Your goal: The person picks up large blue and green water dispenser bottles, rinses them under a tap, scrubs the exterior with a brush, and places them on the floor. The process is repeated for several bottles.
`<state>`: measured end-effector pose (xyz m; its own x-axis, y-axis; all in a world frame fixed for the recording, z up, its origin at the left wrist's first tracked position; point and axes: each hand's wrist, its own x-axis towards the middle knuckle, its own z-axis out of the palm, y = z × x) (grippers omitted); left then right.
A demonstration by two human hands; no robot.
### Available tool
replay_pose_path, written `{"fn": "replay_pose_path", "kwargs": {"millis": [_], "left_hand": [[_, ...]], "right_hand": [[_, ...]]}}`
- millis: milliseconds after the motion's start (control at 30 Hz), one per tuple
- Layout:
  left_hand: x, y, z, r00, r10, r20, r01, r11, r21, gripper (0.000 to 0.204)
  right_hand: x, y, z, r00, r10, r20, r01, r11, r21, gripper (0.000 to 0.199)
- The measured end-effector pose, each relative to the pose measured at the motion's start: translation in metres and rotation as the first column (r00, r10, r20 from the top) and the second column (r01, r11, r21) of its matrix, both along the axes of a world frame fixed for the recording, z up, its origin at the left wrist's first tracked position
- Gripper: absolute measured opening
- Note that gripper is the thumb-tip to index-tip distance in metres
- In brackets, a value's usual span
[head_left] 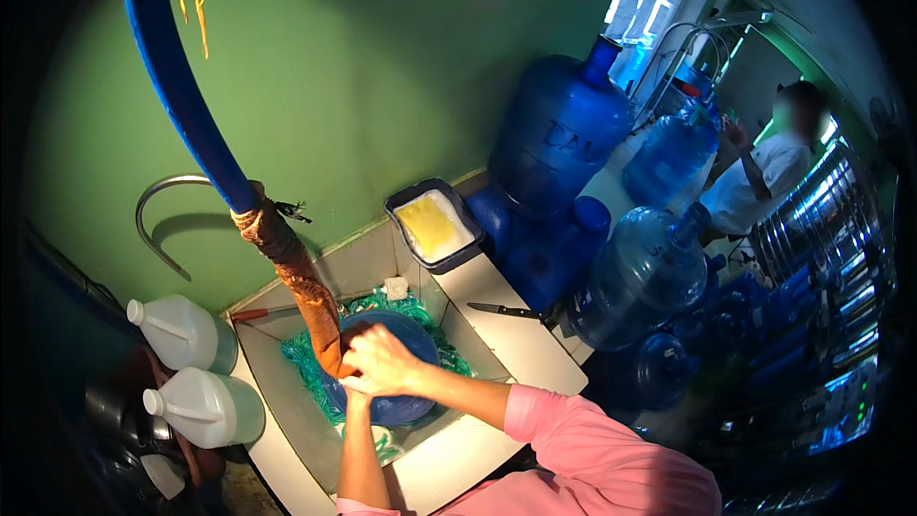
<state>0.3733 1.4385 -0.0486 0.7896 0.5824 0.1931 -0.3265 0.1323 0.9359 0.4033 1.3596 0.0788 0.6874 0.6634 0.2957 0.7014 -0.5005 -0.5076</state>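
Right hand (pixel 382 360) closed around the brown hose end (pixel 320 330), low centre of frame, over the blue bottle (pixel 406 339) in the sink (pixel 287 411). Left hand (pixel 353 390) tucked beneath, fingers hidden, grip impossible to tell. White jugs (pixel 196 368) lower left.

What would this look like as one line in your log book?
right hand: gripping brown cloth hose end | left hand: beneath, mostly hidden | blue round container: in sink

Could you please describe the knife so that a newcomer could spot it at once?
Start at the white tiled sink against the green wall. On its right ledge, beyond the right hand, lies the knife, near the blue water jugs. It is the only dark, slim blade there.
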Motion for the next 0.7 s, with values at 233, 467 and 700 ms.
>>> {"fn": "replay_pose_path", "kwargs": {"millis": [233,467,700], "left_hand": [[-0.015,0.038,0.046,0.973,-0.094,-0.209,0.219,0.652,0.726,0.057],[-0.021,0.057,0.034,0.985,-0.023,-0.173,0.166,0.440,0.882,0.071],[-0.024,0.067,0.020,0.974,-0.054,-0.221,0.223,0.424,0.878,0.074]], "right_hand": [[0.121,-0.091,-0.017,0.923,-0.363,-0.127,0.384,0.881,0.277,0.037],[0.227,-0.139,-0.063,0.891,-0.442,0.103,0.452,0.842,-0.294,0.078],[0.246,-0.134,-0.042,0.807,-0.474,-0.352,0.470,0.877,-0.102,0.053]]}}
